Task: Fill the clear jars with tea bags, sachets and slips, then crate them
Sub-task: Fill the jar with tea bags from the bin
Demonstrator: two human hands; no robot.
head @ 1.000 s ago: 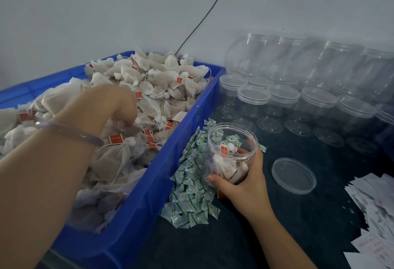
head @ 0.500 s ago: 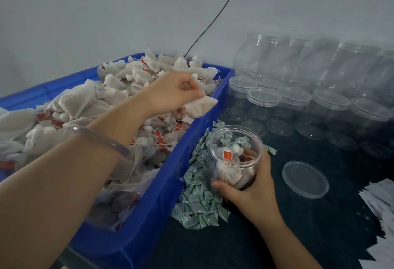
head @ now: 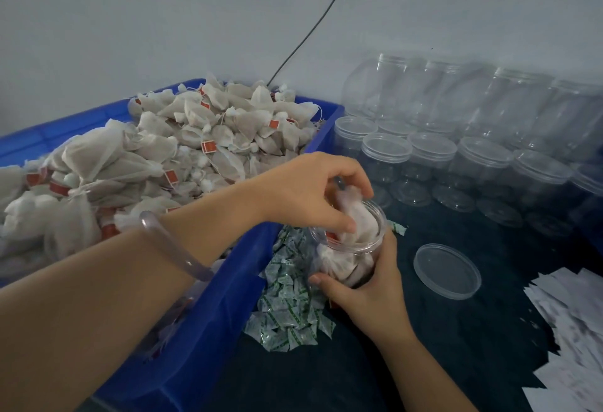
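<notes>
A clear jar (head: 349, 256) partly filled with white tea bags stands on the dark table beside the blue bin. My right hand (head: 365, 294) grips the jar's side from the front. My left hand (head: 313, 189) is over the jar's mouth, fingers curled round a white tea bag (head: 357, 215) that it pushes into the opening. The blue bin (head: 228, 307) at the left holds a heap of tea bags (head: 182, 147) with red tags. Green-and-white sachets (head: 287, 307) lie piled between the bin and the jar. White paper slips (head: 574, 323) lie at the right edge.
A loose clear lid (head: 447, 271) lies on the table right of the held jar. Several empty clear jars (head: 456, 150), some with lids, stand in rows at the back right against the wall. A black cable (head: 313, 29) runs up the wall.
My left hand went from the bin's heap to above the jar carrying a tea bag, and now pushes it into the jar's mouth. My right hand has stayed on the jar.
</notes>
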